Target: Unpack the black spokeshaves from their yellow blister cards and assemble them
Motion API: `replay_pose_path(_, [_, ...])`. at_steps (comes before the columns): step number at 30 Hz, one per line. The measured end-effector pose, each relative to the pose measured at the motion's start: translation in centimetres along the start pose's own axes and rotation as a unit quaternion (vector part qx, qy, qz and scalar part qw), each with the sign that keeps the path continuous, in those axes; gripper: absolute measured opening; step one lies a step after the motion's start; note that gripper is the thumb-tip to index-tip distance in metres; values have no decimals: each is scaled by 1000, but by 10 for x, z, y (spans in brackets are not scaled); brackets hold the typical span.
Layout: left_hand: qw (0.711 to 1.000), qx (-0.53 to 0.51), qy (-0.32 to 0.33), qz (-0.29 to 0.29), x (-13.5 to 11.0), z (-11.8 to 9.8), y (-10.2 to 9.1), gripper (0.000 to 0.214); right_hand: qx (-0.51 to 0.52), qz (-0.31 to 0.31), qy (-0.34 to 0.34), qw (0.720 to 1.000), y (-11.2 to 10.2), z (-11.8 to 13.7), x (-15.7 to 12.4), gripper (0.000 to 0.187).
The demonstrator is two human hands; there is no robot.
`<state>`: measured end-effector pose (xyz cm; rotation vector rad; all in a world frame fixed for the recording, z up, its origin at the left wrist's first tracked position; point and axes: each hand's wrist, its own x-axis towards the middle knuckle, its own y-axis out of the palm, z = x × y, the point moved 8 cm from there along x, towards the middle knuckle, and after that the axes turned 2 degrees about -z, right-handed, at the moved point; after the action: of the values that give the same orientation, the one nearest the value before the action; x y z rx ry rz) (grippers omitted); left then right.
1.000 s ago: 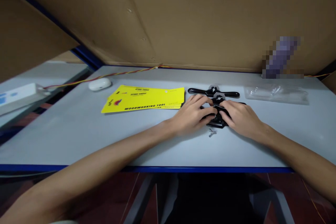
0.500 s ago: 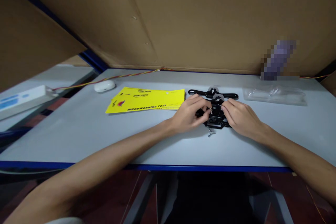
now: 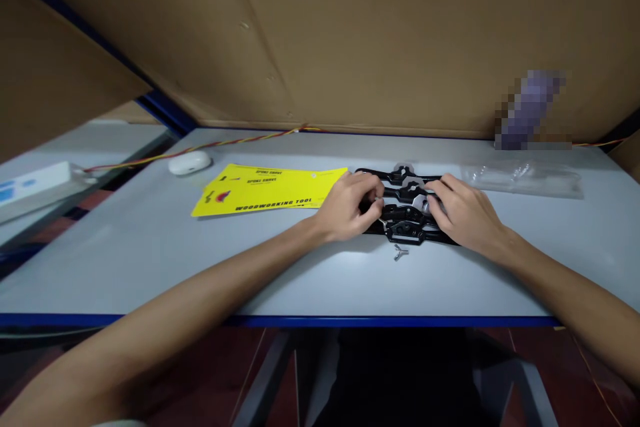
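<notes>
Several black spokeshaves (image 3: 406, 232) lie one behind another on the table, their handles running left to right. My left hand (image 3: 350, 205) is closed over the left handles, thumb and fingertips pinched together with a small silver screw partly showing at them. My right hand (image 3: 463, 217) is closed too, its thumb and fingers on a notched silver blade (image 3: 421, 205) above the middle spokeshaves. A loose wing screw (image 3: 400, 252) rests on the table in front of the nearest spokeshave. The right hand covers several right handle ends.
Yellow printed cards (image 3: 270, 190) are fanned out left of the spokeshaves. A white rounded case (image 3: 190, 162) sits behind them. Clear plastic bags (image 3: 525, 179) lie at the back right. A twisted cable (image 3: 225, 142) runs along the back to a white power strip (image 3: 40, 190). Cardboard walls (image 3: 400, 33) the table.
My left hand has drawn back to the left, away from the middle of the spokeshaves. My right hand has shifted slightly right, and the silver blade at its fingertips now shows clearly.
</notes>
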<state>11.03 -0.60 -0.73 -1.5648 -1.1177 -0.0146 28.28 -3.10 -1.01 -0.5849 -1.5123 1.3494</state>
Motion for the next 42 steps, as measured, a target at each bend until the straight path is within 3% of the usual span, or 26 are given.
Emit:
replay_pose_path(7, [998,3,-41,-49,1,8,-11,18,82,-60,-33,994,-4,-1,1,24])
replay_pose_path(12, [999,16,-30,-30,3,6,-4,25,98,-73,20,992,-5,-13,9,11])
replay_pose_path(17, [998,47,-5,42,-2,-2,12,42,24,-23,54,998,0,-16,27,18])
replay_pose_path(23, [988,118,15,99,-10,-6,25,48,34,74,68,994,22,-9,41,37])
replay_pose_path(34, [981,159,33,103,-14,-8,28,55,91,80,160,980,34,-12,47,40])
replay_pose_path(42, [986,130,23,106,-13,-10,26,52,63,60,128,988,38,-9,45,33])
